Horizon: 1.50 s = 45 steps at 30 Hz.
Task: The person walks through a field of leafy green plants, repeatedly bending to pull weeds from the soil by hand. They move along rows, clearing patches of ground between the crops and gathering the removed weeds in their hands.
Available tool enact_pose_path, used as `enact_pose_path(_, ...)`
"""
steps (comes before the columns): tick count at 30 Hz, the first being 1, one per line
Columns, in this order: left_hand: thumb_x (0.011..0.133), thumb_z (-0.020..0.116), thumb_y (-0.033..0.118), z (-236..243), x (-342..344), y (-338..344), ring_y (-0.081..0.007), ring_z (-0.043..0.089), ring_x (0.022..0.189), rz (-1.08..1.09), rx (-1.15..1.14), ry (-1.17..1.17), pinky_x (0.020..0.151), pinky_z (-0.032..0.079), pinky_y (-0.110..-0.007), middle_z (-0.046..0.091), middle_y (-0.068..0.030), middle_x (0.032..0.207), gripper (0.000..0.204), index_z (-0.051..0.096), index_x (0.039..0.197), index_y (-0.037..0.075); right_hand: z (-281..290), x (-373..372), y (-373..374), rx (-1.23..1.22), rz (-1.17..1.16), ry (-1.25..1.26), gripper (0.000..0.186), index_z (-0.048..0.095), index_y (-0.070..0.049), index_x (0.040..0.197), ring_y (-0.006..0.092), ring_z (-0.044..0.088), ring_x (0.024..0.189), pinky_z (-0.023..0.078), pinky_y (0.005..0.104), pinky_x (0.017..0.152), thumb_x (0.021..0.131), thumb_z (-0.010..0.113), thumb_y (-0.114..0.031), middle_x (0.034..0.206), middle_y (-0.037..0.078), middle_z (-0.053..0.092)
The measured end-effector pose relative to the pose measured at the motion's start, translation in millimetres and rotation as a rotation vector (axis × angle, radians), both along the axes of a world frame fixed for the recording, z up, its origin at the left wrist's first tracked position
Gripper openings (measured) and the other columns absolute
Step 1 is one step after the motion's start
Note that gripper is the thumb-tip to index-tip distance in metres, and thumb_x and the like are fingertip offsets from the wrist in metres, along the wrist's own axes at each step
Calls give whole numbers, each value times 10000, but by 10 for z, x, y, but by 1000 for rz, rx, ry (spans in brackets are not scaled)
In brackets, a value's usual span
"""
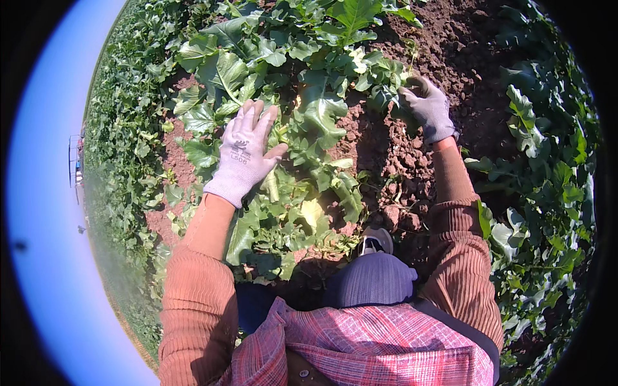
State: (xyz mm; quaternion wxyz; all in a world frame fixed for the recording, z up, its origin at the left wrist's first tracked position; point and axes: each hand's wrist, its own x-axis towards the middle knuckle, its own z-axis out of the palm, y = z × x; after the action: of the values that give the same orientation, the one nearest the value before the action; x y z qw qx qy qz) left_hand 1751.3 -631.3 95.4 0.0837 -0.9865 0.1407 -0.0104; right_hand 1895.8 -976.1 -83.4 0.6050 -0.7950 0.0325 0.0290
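Pale grey knit gloves encase both hands, each cuff ending at the wrist with the forearm coming out of it. Inside its glove, the left hand (246, 151) lies palm down over the leafy plants (322, 116), fingers extended and thumb spread to the right; it is open, with nothing seen in its grasp, and its fingertips are at the lobed green leaves. The right hand (428, 106) is at the right edge of the same row, fingers bent toward the leaves; whether it has hold of a leaf or stem I cannot tell. These plants fill the middle of the view, between and beyond the hands, with a yellowed leaf (313, 212) lower down among them. To their right, a strip of bare reddish soil (396, 151) holds loose clods, and another leafy row (541, 225) borders it. Brown ribbed sleeves (196, 309) cover the upper forearms. Below are a red plaid garment (386, 334), a dark blue clothed knee (372, 280) and, just past it, a shoe (380, 240)
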Motion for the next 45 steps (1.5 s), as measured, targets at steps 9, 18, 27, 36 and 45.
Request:
enact_pose_path(9, 814, 772, 405, -1, 30, -22, -349, 355, 1462, 54, -15, 30, 1163, 328, -476, 438, -172, 1532, 769, 468, 1482, 175, -335, 142, 537, 314, -234, -349, 265, 749, -4, 1096, 159, 703, 891, 547, 289, 833, 831, 733, 4, 985, 85, 763)
enact_pose_path(18, 808, 800, 372, -74, 42, -3, -379, 380, 1427, 43, -14, -11, 1149, 343, -494, 452, -177, 1497, 781, 472, 1480, 147, 302, -167, -170, 342, -440, -309, 350, 707, 13, 1186, 109, 681, 839, 557, 253, 801, 867, 611, 119, 986, 35, 749)
enact_pose_path(27, 814, 774, 409, -67, 27, -44, -350, 369, 1444, 42, 9, -27, 1157, 334, -467, 469, -175, 1502, 762, 484, 1468, 149, -27, -764, 716, -99, 314, -1, 865, 383, -16, 1492, 381, 591, 1262, 481, 410, 1037, 802, 824, -296, 1358, 287, 587)
enact_pose_path(36, 813, 777, 397, -76, 35, -16, -362, 367, 1443, 53, -6, -16, 1165, 325, -477, 460, -180, 1504, 769, 477, 1476, 149, -810, 685, 979, 13, 253, 251, 326, 725, -12, 978, 246, 715, 737, 554, 361, 666, 818, 780, -291, 832, 136, 741)
enact_pose_path(45, 793, 809, 344, -58, 42, -54, -388, 402, 1413, 55, -21, -28, 1148, 357, -490, 465, -189, 1487, 782, 486, 1475, 142, -693, 512, 1181, -646, 594, -270, 247, 708, -39, 878, 279, 683, 639, 535, 403, 542, 949, 572, -233, 739, 137, 699)
